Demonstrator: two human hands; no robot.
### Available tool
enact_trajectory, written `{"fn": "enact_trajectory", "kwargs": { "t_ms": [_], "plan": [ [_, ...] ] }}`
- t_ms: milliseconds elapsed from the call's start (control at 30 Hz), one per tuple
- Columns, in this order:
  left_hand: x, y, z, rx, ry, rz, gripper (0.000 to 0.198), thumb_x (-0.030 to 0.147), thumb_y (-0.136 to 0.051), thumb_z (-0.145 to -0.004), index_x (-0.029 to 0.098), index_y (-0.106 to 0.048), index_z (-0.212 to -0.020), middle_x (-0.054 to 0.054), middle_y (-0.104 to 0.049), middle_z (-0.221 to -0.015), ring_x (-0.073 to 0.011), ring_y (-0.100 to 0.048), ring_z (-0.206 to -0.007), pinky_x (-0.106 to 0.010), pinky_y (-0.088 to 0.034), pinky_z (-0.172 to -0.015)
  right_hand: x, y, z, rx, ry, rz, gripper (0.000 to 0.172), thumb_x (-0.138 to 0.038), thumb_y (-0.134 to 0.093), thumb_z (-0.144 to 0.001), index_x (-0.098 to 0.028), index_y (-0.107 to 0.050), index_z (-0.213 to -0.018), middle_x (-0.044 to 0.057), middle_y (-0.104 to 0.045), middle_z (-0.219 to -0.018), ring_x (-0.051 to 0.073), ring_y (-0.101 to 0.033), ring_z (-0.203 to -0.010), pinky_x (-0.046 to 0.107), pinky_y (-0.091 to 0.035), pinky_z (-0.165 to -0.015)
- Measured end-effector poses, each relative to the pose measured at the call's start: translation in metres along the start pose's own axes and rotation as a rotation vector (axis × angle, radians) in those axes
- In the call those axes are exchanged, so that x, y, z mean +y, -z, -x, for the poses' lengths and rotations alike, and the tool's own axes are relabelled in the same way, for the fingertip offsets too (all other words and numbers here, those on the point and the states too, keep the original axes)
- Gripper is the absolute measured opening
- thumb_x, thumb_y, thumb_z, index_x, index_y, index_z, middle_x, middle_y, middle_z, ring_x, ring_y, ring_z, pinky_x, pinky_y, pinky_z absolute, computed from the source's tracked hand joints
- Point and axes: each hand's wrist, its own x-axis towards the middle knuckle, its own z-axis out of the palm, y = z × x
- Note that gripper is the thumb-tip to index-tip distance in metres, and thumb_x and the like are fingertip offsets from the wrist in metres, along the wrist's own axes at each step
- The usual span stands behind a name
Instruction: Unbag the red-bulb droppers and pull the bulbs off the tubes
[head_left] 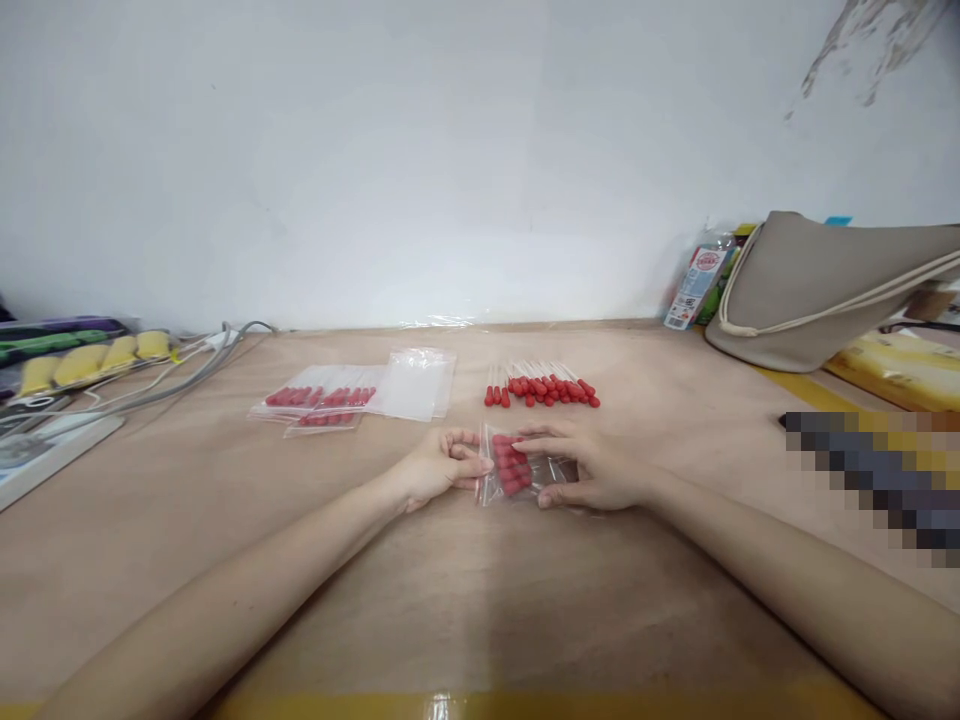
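Both hands meet in the middle of the table [450, 600], a little in front of the person, and between them is a small clear bag [511, 470] filled with pieces that have red ends. The bag is low over the table surface, and I cannot tell if it rests on it. The left hand [439, 468] comes from the left, and its grip is closed on the left edge of the bag, the fingertips pinched together there. The right hand [589, 470] takes the other side: its grip is also closed on the bag, with the fingers laid over the top and the thumb under the near edge. Just behind the hands lies a loose pile of red-tipped sticks [544, 386], set in a row, apart from the bag. To the left of this pile is a stack of empty clear bags [416, 385], and beside it, further left, are some filled bags [319, 400] with the same red pieces inside. At the far right a grey handbag [817, 290] stands near the wall, and grey cables [172, 375] run along the far left side of the table.
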Motion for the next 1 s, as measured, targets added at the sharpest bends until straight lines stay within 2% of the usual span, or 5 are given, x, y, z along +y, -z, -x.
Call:
{"fn": "enact_trajectory", "kwargs": {
  "t_ms": [167, 467, 633, 800, 1000],
  "plan": [
    [-0.001, -0.001, 0.0, -0.065, -0.042, -0.033, 0.051, 0.025, -0.083, -0.047, 0.009, -0.061, -0.09, 0.002, -0.062, -0.056, -0.0101, -0.061, -0.056, -0.023, -0.05, -0.062, -0.012, -0.008, -0.027, 0.319, 0.201, 0.238, 0.017, -0.022, -0.051, -0.084, -0.023, -0.065, -0.094, 0.005, -0.061, -0.089, 0.015, -0.051, -0.082, 0.035, -0.039, -0.078],
    [-0.005, -0.004, 0.0, -0.092, -0.14, -0.074, 0.041, 0.024, -0.083, -0.045, 0.012, -0.062, -0.079, 0.006, -0.058, -0.049, -0.0075, -0.056, -0.049, -0.022, -0.047, -0.059, -0.011, -0.009, -0.05, 0.235, 0.509, 0.555, 0.019, -0.022, -0.045, -0.088, -0.028, -0.062, -0.096, -0.001, -0.064, -0.095, 0.014, -0.051, -0.092, 0.039, -0.032, -0.089],
    [-0.003, 0.0, -0.001, -0.159, -0.131, -0.074, 0.047, 0.03, -0.082, -0.049, 0.012, -0.066, -0.09, 0.003, -0.063, -0.055, -0.0084, -0.056, -0.052, -0.023, -0.046, -0.062, -0.005, -0.016, -0.043, 0.373, 0.513, 0.502, 0.012, -0.021, -0.051, -0.085, -0.025, -0.062, -0.087, -0.004, -0.067, -0.092, 0.014, -0.051, -0.09, 0.036, -0.035, -0.089],
    [-0.002, 0.004, -0.002, -0.224, -0.165, -0.062, 0.039, 0.035, -0.078, -0.057, 0.013, -0.069, -0.088, -0.003, -0.07, -0.076, -0.0125, -0.061, -0.069, -0.025, -0.045, -0.072, -0.004, -0.02, -0.038, 0.343, 0.471, 0.495, 0.017, -0.018, -0.045, -0.087, -0.025, -0.061, -0.089, -0.003, -0.067, -0.096, 0.013, -0.053, -0.092, 0.037, -0.035, -0.09],
    [-0.01, 0.009, -0.01, 0.008, -0.274, -0.249, 0.025, 0.032, -0.07, -0.065, 0.012, -0.067, -0.08, -0.003, -0.068, -0.071, -0.0146, -0.059, -0.068, -0.028, -0.045, -0.07, -0.008, -0.014, -0.034, 0.326, 0.405, 0.425, 0.02, -0.017, -0.041, -0.088, -0.024, -0.06, -0.089, -0.001, -0.067, -0.097, 0.014, -0.054, -0.098, 0.038, -0.035, -0.093]
  ]
}}
